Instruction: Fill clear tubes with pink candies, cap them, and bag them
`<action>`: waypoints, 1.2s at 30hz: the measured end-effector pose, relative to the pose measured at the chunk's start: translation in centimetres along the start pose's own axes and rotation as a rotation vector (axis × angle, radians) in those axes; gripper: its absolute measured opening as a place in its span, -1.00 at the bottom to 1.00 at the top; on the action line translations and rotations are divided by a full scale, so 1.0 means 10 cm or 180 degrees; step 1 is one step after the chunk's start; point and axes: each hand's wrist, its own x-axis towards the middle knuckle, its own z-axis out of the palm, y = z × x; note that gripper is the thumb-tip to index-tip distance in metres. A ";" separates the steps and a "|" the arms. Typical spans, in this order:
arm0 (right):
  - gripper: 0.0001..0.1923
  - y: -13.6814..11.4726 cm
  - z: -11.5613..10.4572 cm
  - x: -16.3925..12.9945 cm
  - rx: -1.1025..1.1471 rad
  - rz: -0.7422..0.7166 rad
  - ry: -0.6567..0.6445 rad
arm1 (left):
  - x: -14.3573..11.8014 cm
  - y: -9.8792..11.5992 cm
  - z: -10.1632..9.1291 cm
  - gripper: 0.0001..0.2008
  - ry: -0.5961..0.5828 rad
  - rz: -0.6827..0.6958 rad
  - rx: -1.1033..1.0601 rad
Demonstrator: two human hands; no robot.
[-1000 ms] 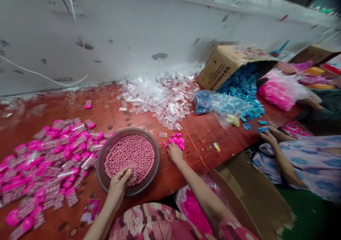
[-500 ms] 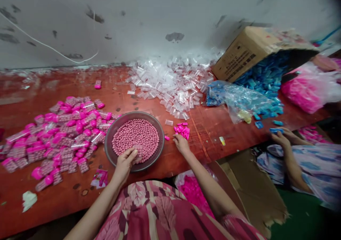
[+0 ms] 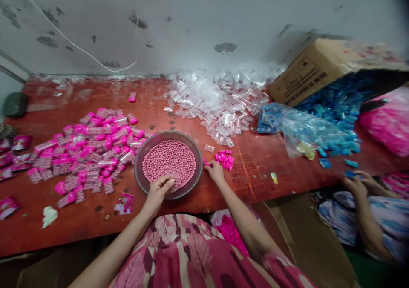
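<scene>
A round metal bowl (image 3: 194, 181) full of small pink beads (image 3: 169, 160) sits on the red table in front of me. My left hand (image 3: 158, 191) is curled at the bowl's near rim, fingers among the beads, seemingly closed on a small clear tube. My right hand (image 3: 215, 171) rests just right of the bowl, fingertips pinching a pink cap at the edge of a small pile of pink caps (image 3: 226, 159). One loose clear tube (image 3: 209, 148) lies behind that pile.
A heap of filled pink-capped tubes (image 3: 92, 147) lies left of the bowl, and a pile of empty clear tubes (image 3: 220, 105) lies behind it. A tipped cardboard box (image 3: 306, 73) spills blue caps (image 3: 335, 109) at the right. Another person's hand (image 3: 356, 185) works at the table's right edge.
My view has swung left and down, showing more of the table's left side. My left hand stays in the bowl; my right hand has edged from the cap pile toward the bowl.
</scene>
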 end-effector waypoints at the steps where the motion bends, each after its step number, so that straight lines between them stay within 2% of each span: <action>1: -0.77 0.00 -0.05 -0.03 0.0206 0.0003 -0.0001 | 0.00 0.00 0.03 -0.66 -0.0095 -0.0018 0.0019; 6: -0.60 -0.22 -0.29 -0.34 0.1230 -0.0248 -0.0242 | 0.01 0.07 0.29 -0.69 -0.0572 -0.0118 -0.0159; 11: -0.66 -0.69 -0.32 -0.66 0.2875 -0.0270 -0.1036 | 0.05 0.17 0.51 -0.72 -0.0919 0.0022 -0.0515; 14: -0.72 -0.90 -0.28 -0.73 0.3121 -0.0178 -0.1111 | 0.05 0.20 0.52 -0.75 -0.0883 0.0167 -0.0497; 16: -0.73 -0.97 -0.27 -0.75 0.2933 -0.0273 -0.1082 | 0.03 0.19 0.50 -0.76 -0.0863 0.0201 -0.0439; 19: -0.73 -1.03 -0.27 -0.78 0.2383 -0.0727 -0.0915 | 0.00 0.18 0.46 -0.76 -0.0858 0.0310 -0.0364; 22: -0.76 -1.06 -0.32 -0.78 0.1403 -0.1361 -0.0675 | -0.01 0.19 0.41 -0.76 -0.0841 0.0599 -0.0089; 25: -0.76 -1.11 -0.40 -0.76 0.0531 -0.1841 -0.0690 | -0.01 0.21 0.34 -0.73 -0.0820 0.0854 0.0432; 30: -0.77 -1.30 -0.56 -0.76 0.0113 -0.2382 -0.0146 | -0.04 0.20 0.22 -0.71 -0.0632 0.1215 0.1224; 33: -0.74 -1.41 -0.56 -0.82 -0.0196 -0.2733 -0.0393 | -0.06 0.19 0.17 -0.71 -0.0491 0.1349 0.1497; 36: -0.72 -1.46 -0.50 -0.87 -0.0519 -0.2886 -0.0589 | -0.07 0.20 0.16 -0.71 -0.0389 0.1507 0.1608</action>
